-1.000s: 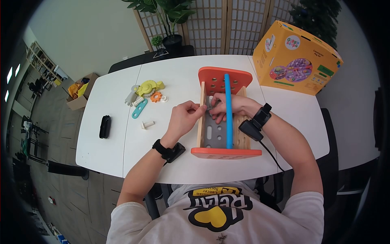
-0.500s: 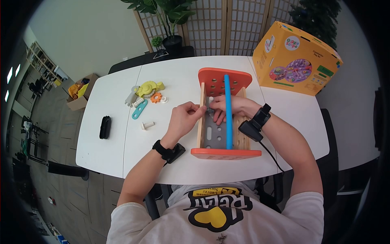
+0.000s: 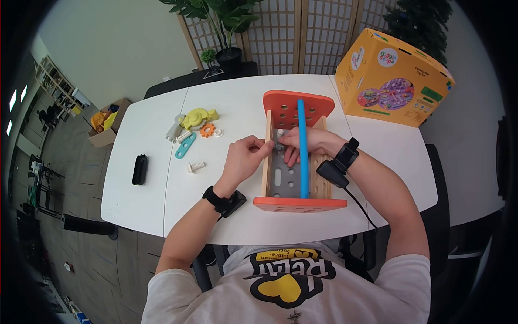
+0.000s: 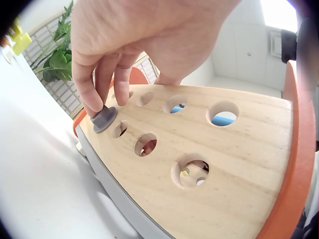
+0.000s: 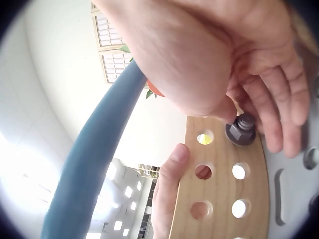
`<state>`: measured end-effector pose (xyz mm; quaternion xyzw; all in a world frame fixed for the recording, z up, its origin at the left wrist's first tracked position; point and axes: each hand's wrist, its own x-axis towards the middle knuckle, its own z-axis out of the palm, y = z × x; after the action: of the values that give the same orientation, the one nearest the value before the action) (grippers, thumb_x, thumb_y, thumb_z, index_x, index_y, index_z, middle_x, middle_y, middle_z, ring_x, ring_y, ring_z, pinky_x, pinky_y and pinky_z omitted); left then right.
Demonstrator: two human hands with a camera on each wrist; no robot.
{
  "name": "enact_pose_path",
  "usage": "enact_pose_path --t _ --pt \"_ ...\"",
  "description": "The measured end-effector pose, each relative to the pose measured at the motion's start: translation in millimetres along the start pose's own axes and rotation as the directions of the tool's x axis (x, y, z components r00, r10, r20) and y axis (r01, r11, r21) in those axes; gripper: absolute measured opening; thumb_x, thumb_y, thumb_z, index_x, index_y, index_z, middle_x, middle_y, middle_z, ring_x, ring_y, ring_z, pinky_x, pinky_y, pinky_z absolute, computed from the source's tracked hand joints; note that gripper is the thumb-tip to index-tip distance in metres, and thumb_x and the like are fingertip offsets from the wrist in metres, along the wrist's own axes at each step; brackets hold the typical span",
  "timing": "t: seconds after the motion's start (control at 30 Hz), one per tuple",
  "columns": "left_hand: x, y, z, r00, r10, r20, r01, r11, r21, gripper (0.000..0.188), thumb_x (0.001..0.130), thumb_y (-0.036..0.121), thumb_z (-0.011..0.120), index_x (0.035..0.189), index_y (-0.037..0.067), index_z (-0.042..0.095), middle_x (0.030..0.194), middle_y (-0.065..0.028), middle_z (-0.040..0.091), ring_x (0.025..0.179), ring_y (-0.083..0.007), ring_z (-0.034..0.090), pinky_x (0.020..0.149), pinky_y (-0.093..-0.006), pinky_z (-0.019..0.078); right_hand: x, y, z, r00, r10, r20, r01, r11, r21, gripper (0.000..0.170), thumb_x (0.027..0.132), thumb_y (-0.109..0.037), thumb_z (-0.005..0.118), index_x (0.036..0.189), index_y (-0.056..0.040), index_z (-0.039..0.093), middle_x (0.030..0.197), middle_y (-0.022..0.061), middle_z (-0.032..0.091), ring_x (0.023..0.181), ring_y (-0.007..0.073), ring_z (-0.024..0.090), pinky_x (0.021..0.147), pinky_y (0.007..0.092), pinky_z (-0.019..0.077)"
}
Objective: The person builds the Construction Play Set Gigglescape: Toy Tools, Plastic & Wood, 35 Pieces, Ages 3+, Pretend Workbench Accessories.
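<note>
In the left wrist view my left hand (image 4: 134,45) pinches the head of a grey toy bolt (image 4: 104,118) against the outside of the pale wooden side panel (image 4: 239,164). Inside the toolbox, my right hand (image 5: 219,64) has its thumb and forefinger at a grey hex nut (image 5: 239,133), through which the bolt's threaded tip sticks out. Its other fingers extend loosely over the grey perforated base (image 5: 294,189). The toolbox has red-orange end panels (image 3: 299,203) and a blue bar handle (image 3: 303,162) that crosses over my right hand. A white bolt (image 3: 280,132) stands near the nut.
Left of the toolbox lie a white screw (image 3: 197,167), a teal strip (image 3: 185,146), an orange gear (image 3: 207,129) and yellow toy pieces (image 3: 198,116). A black case (image 3: 140,169) is farther left. The yellow packaging box (image 3: 396,75) stands at the back right.
My right fingers have shifted slightly at the nut, turning downward and uncovering the white bolt. The left hand and the toolbox have stayed in place.
</note>
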<state>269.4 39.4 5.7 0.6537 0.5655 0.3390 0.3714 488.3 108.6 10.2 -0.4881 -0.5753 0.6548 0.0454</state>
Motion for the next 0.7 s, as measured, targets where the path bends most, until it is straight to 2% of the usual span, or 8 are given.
enact_pose_path --t 0.2,0.3,0.37,0.47,0.6,0.7 --pt "-1 2 -1 1.0 -0.004 0.001 0.004 1.0 0.005 0.044 0.094 0.039 0.072 0.094 -0.004 0.074 0.078 -0.0088 0.073 0.073 -0.0122 0.065 0.069 -0.0286 0.0521 -13 -3 9 0.993 -0.091 -0.076 0.092 0.996 0.003 0.034 0.104 -0.027 0.055 0.117 0.0043 0.055 0.09 0.0169 0.072 0.075 0.022 0.075 0.062 0.0267 0.0583" --pt "-1 2 0 1.0 0.005 -0.011 -0.005 1.0 0.0 0.043 0.093 0.039 0.073 0.092 -0.004 0.074 0.078 -0.0105 0.073 0.072 -0.0137 0.066 0.068 -0.0289 0.0528 -6 5 4 0.992 -0.125 -0.025 0.125 0.992 0.004 0.03 0.105 -0.025 0.053 0.113 0.0041 0.057 0.088 0.0151 0.072 0.075 0.0212 0.075 0.063 0.0256 0.0573" --pt "0 -2 1 0.999 0.025 -0.029 -0.025 1.0 -0.01 0.043 0.092 0.039 0.074 0.089 -0.004 0.074 0.077 -0.014 0.074 0.07 -0.0166 0.07 0.067 -0.0296 0.0544 -1 9 0 0.991 -0.13 0.009 0.13 0.991 -0.012 0.03 0.106 -0.025 0.052 0.11 0.0038 0.058 0.085 0.0137 0.072 0.075 0.0204 0.074 0.063 0.0253 0.0572" --pt "-1 1 0 1.0 0.011 -0.004 -0.011 1.0 0.005 0.043 0.094 0.039 0.072 0.093 -0.005 0.074 0.077 -0.0089 0.072 0.073 -0.0124 0.064 0.069 -0.0288 0.0519 2 8 -2 0.998 -0.066 0.018 0.066 0.998 -0.008 0.03 0.107 -0.025 0.05 0.107 0.0031 0.06 0.082 0.0122 0.073 0.075 0.0195 0.074 0.064 0.0253 0.0572" --pt "-1 3 0 1.0 0.0 -0.002 0.0 1.0 0.006 0.042 0.094 0.038 0.072 0.093 -0.005 0.074 0.078 -0.0091 0.072 0.073 -0.0127 0.065 0.069 -0.029 0.0521 -3 0 1 0.999 -0.004 -0.035 0.005 1.0 0.018 0.029 0.107 -0.026 0.052 0.109 0.0016 0.058 0.082 0.0122 0.072 0.075 0.0199 0.075 0.064 0.0258 0.0575" --pt "-1 3 0 1.0 0.001 -0.006 -0.001 1.0 0.001 0.042 0.094 0.037 0.072 0.093 -0.004 0.074 0.078 -0.0092 0.072 0.074 -0.0127 0.065 0.07 -0.0291 0.0523 -21 -12 11 0.996 -0.075 -0.043 0.076 0.997 0.019 0.028 0.106 -0.027 0.054 0.113 0.0004 0.054 0.081 0.0122 0.071 0.075 0.0205 0.075 0.063 0.0257 0.0575"
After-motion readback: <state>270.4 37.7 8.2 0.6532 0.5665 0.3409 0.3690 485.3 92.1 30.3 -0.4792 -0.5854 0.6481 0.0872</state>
